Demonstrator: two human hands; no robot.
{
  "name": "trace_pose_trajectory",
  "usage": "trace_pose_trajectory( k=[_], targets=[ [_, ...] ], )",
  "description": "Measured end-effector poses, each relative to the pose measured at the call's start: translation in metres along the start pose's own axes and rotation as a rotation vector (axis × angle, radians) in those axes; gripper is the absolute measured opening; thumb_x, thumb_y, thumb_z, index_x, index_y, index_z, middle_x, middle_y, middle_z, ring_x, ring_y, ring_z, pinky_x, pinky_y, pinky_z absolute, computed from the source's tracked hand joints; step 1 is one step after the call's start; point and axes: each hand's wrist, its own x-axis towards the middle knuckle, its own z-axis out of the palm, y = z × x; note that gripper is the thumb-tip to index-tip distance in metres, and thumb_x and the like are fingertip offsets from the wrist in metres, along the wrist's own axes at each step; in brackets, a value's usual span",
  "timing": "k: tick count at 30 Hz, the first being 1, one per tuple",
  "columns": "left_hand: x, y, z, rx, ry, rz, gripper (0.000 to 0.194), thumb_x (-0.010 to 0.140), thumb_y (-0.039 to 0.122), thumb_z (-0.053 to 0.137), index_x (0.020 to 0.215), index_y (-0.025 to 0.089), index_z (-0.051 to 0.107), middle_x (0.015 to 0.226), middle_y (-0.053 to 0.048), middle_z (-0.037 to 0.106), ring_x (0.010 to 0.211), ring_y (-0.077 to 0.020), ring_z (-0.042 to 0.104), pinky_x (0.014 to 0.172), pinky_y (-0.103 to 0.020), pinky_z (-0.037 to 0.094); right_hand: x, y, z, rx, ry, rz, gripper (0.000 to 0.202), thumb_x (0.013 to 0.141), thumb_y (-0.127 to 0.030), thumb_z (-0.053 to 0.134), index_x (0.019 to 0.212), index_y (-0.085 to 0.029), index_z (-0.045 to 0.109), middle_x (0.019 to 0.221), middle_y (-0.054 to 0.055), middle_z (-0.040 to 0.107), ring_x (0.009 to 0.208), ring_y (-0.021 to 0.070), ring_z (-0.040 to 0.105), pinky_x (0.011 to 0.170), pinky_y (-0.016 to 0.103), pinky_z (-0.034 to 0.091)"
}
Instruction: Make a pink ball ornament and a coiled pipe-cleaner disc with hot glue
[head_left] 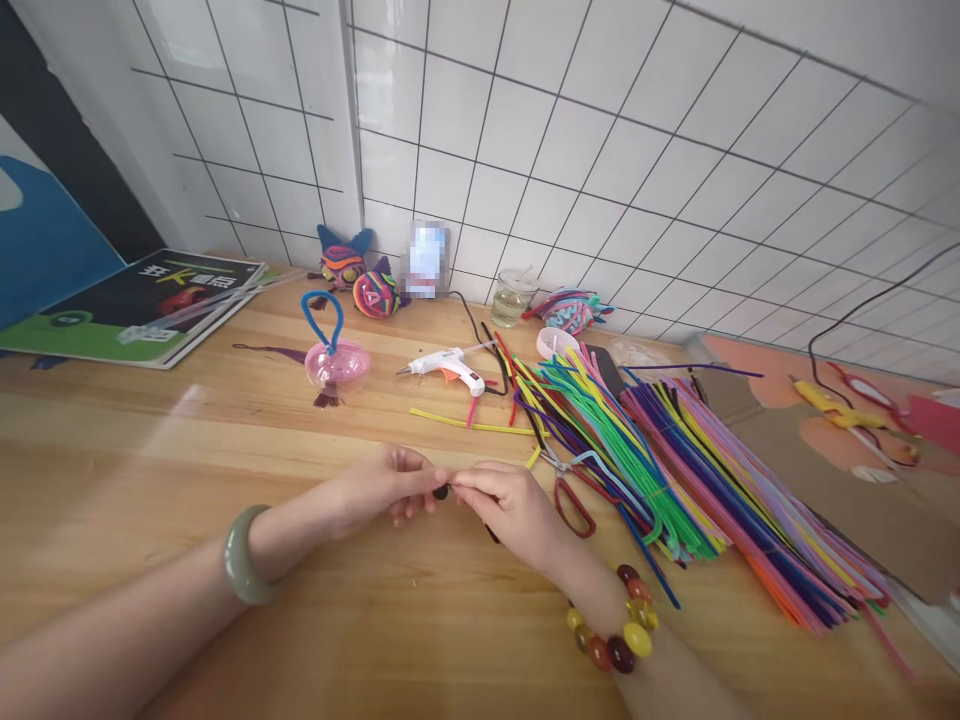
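Shaping, I judge, a small black piece point(440, 492) pinched by my left hand point(379, 490) and right hand point(514, 508); the next move likely needs 2 steady grips.

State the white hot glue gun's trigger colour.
The trigger is orange, clearest in the head view.

Passage: between the left forearm point(161, 622) and the magazine point(161, 300), toward the table's point(105, 430) far left corner. The glue gun point(442, 361) obstructs the far-edge route; scissors point(556, 463) and pipe cleaners point(622, 445) obstruct the right.
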Motion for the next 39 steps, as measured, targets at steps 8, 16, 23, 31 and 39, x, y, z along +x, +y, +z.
trace_pose_trajectory(
  k=[8,16,23,31,39],
  targets=[
    [0.001,0.0,-0.002,0.143,0.03,0.054,0.03,0.068,0.043,0.062,0.064,0.013,0.063,0.056,0.0,0.057,0.042,-0.0062,0.041,0.04,-0.018,0.033,-0.001,-0.001,0.004,-0.047,0.073,0.041,0.018,0.083,-0.022,0.05,0.091,-0.022,0.066,0.081,0.003,0.068,0.073,0.0144,0.06,0.067,0.025,0.044],
    [0.001,0.0,0.003,0.054,0.142,0.137,0.026,0.069,0.037,0.062,0.063,0.013,0.064,0.053,0.0,0.055,0.044,-0.0062,0.04,0.041,-0.019,0.031,-0.002,-0.009,0.01,0.092,0.161,0.16,0.018,0.082,-0.023,0.05,0.085,-0.017,0.066,0.057,0.0,0.062,0.051,0.0098,0.055,0.05,0.019,0.041],
    [0.0,-0.002,0.011,-0.108,0.192,0.149,0.025,0.07,0.035,0.063,0.058,0.013,0.06,0.051,0.002,0.052,0.043,-0.0057,0.038,0.043,-0.02,0.028,-0.001,-0.012,0.017,0.131,0.26,0.173,0.018,0.08,-0.024,0.052,0.086,-0.015,0.066,0.057,0.001,0.063,0.05,0.0102,0.056,0.051,0.02,0.044],
    [0.0,-0.005,0.023,-0.288,0.256,0.138,0.028,0.067,0.037,0.066,0.059,0.012,0.057,0.048,0.005,0.043,0.041,-0.0041,0.028,0.041,-0.021,0.017,0.0,-0.01,0.026,-0.032,0.363,0.116,0.015,0.079,-0.027,0.055,0.085,-0.017,0.064,0.063,0.002,0.063,0.055,0.0118,0.055,0.056,0.023,0.044],
    [-0.004,-0.004,0.021,-0.401,0.098,0.016,0.034,0.073,0.04,0.06,0.056,0.013,0.048,0.051,0.003,0.042,0.04,-0.0038,0.026,0.04,-0.021,0.012,-0.003,-0.004,0.013,-0.181,0.278,0.074,0.015,0.081,-0.029,0.053,0.083,-0.019,0.064,0.057,0.0,0.06,0.052,0.0111,0.052,0.054,0.022,0.041]
  ],
)
